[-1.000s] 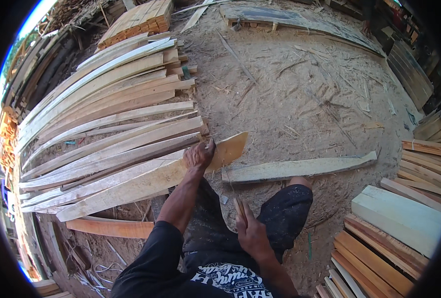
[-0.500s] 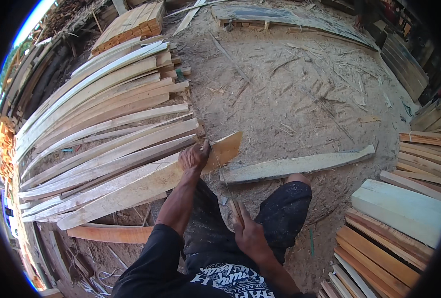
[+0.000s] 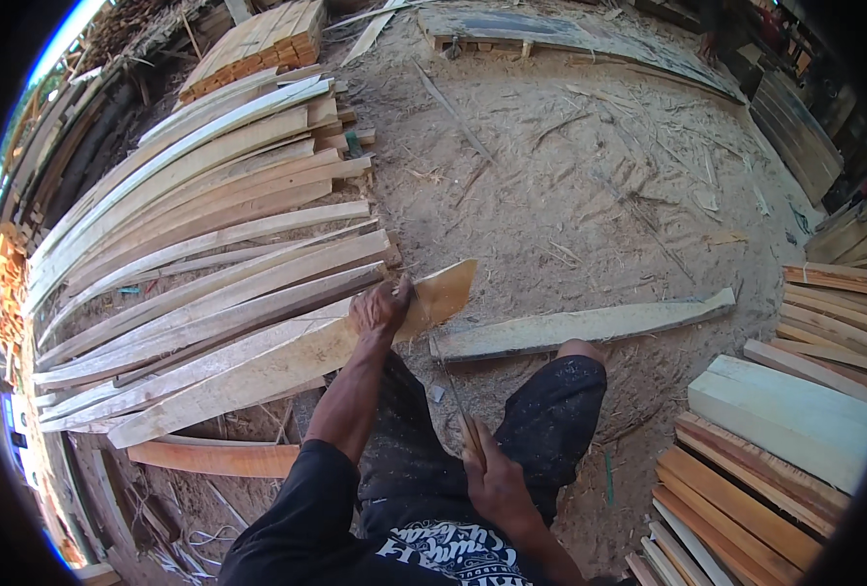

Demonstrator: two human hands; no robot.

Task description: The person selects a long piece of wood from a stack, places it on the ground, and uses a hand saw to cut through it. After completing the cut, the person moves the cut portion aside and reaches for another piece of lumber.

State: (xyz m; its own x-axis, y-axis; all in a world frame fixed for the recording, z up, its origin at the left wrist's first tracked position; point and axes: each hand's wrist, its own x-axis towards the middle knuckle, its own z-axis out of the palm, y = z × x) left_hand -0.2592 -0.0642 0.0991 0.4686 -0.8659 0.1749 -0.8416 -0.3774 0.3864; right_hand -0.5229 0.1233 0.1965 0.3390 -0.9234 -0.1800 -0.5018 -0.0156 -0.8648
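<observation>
My left hand (image 3: 380,308) lies across a long pale board (image 3: 287,356) near its right end, fingers curled over the far edge. The board slants up from lower left, resting over other boards. My right hand (image 3: 497,479) is wrapped round the wooden handle of a thin-bladed tool (image 3: 450,386), which looks like a handsaw seen edge-on. Its blade points up and left toward the board's right end, beside my left hand. How the blade tip meets the wood is hard to make out. Another pale plank (image 3: 590,327) lies on the ground just beyond my right knee.
Many curved boards (image 3: 218,215) lie side by side at left. Stacked timber (image 3: 257,49) stands at the far left, and a flat dark panel (image 3: 570,39) lies at the back. Several thick planks (image 3: 746,488) are piled at right. Sawdust and splinters cover the sandy ground (image 3: 550,176).
My right hand has drawn slightly down toward me with the handsaw, and its blade no longer shows across the board. My left hand stays on the board.
</observation>
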